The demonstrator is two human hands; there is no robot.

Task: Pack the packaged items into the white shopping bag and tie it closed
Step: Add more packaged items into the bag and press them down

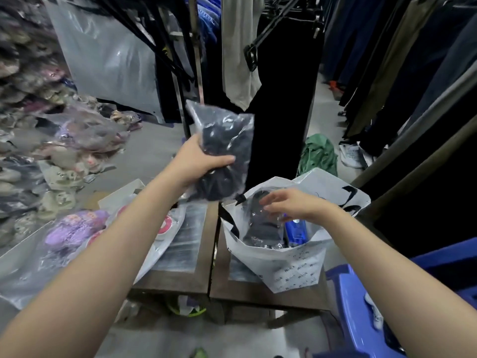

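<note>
The white shopping bag [291,270] stands open on a small wooden table, right of centre. Inside it lie a dark packaged item [260,226] and a blue packaged item [296,232]. My left hand [198,161] grips a clear plastic packet of dark clothing [224,153] and holds it in the air just left of and above the bag's mouth. My right hand [291,204] hovers over the bag's opening with its fingers spread and relaxed, above the dark item; I cannot tell whether it touches it.
Two wooden tables [180,275] stand side by side. Clear packets with purple and red items [77,228] lie at the left, before a big pile of bagged goods [23,125]. Clothes racks [387,73] hang behind and to the right. A blue plastic stool [361,306] stands at lower right.
</note>
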